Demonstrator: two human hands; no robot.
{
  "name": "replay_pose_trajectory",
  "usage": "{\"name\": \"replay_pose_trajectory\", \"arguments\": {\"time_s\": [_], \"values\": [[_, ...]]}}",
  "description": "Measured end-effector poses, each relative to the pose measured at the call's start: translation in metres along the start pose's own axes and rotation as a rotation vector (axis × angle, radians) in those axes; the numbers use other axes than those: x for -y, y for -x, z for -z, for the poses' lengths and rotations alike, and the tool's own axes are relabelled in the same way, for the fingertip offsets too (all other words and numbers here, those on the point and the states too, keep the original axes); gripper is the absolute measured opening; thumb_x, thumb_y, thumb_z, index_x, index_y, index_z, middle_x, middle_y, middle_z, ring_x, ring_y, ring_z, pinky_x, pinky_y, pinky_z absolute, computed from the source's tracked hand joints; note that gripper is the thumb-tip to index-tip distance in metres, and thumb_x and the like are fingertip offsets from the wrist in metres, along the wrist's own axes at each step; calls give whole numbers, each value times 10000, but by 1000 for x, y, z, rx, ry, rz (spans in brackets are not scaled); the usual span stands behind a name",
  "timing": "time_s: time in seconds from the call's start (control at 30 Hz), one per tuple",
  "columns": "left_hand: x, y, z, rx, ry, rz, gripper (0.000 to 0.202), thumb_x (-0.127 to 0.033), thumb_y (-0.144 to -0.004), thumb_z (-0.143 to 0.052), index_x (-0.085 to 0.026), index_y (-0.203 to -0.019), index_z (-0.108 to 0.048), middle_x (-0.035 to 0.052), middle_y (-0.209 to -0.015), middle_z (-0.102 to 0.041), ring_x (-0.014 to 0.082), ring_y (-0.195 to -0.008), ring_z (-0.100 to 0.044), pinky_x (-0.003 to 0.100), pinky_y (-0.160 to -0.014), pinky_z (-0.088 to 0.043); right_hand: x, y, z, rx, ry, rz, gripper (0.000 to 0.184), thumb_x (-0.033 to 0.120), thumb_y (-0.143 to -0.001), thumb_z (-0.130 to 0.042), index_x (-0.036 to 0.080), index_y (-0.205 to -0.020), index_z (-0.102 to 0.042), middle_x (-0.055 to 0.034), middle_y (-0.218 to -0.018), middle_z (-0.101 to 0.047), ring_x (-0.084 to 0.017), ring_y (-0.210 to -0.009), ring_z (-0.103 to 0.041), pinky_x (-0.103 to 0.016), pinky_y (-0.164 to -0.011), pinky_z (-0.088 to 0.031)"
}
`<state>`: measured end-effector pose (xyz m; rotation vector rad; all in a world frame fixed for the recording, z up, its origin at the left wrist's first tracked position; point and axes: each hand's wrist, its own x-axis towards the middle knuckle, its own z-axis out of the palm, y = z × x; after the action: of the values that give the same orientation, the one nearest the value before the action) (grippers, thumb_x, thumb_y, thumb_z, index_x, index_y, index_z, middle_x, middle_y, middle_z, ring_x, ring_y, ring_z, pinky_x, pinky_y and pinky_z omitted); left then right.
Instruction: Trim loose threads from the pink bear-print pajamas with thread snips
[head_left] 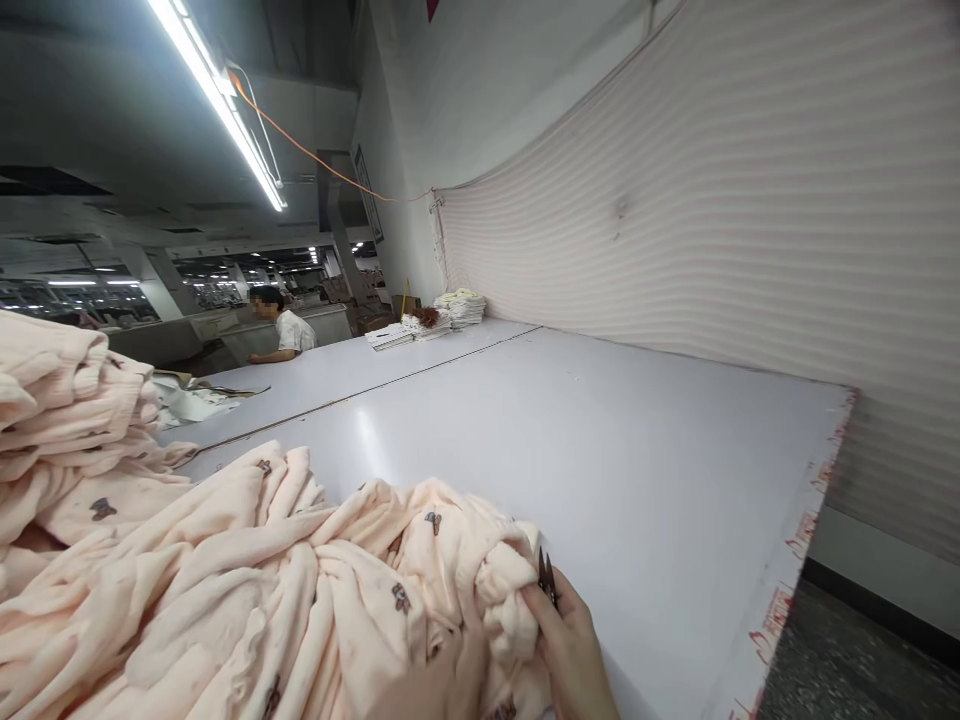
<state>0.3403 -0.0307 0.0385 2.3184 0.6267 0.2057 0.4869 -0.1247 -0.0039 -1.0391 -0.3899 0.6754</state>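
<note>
The right hand [574, 645] is closed around small pointed snips [548, 578], their dark blades jutting up past the fingers, slightly parted; the handle is hidden in the palm. The thumb of that hand also presses on a bunched edge of the peach fleece fabric [360, 600], which lies directly under and to the left of the grip, spreading out past the bottom of the view. Just left of this grip, the left hand [442, 672] is low over the same fabric, blurred and cut off by the lower border; whether its fingers pinch the cloth or only rest on it, I cannot tell. Small grey-brown printed motifs dot the fleece, several broken up by folds, so their figure is hard to read.

Farther left of the grip rises a heap of folded peach fleece [64, 400], cut off at the side. Beyond and right of the grip stretches the pale tabletop [637, 480], with red-printed tape [776, 625] along its right edge, the lettering illegible. Well beyond the grip stand white stacks [460, 310] beside a brown clump too small to identify, and a person in a white top [296, 333], partly hidden behind the table.
</note>
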Motion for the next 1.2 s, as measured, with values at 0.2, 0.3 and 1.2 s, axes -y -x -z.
{"name": "replay_pose_trajectory", "arguments": {"time_s": [0.2, 0.3, 1.2], "values": [[-22, -30, -8, -44, -415, 19, 505, -246, -776, -511, -157, -1270, -460, 150, -1113, -603, 293, -924, -620, 395, -771, -472, -2, 24, -3, 8, 239, 223, 302, 487, -799, -619, 188, -811, -659, -17, -657, -636, -160, -601, -587, -226, -580, -493], [-16, -30, -13, -124, -327, -69, 371, -182, -787, -467, -193, -1152, -532, 107, -1046, -588, 248, -906, -599, 359, -774, -467, -7, 33, 0, 23, 366, 291, 320, 500, -835, -558, 191, -814, -642, -4, -615, -612, -146, -562, -577, -223, -593, -502], [13, -11, -17, -192, 237, -150, 185, -96, -647, -474, -224, -777, -502, 30, -805, -569, 200, -728, -535, 311, -628, -447, 40, 34, 16, 237, 1236, 486, 216, 276, -898, -460, 302, -1010, -643, -4, -944, -622, -161, -746, -649, -239, -614, -490]]}}
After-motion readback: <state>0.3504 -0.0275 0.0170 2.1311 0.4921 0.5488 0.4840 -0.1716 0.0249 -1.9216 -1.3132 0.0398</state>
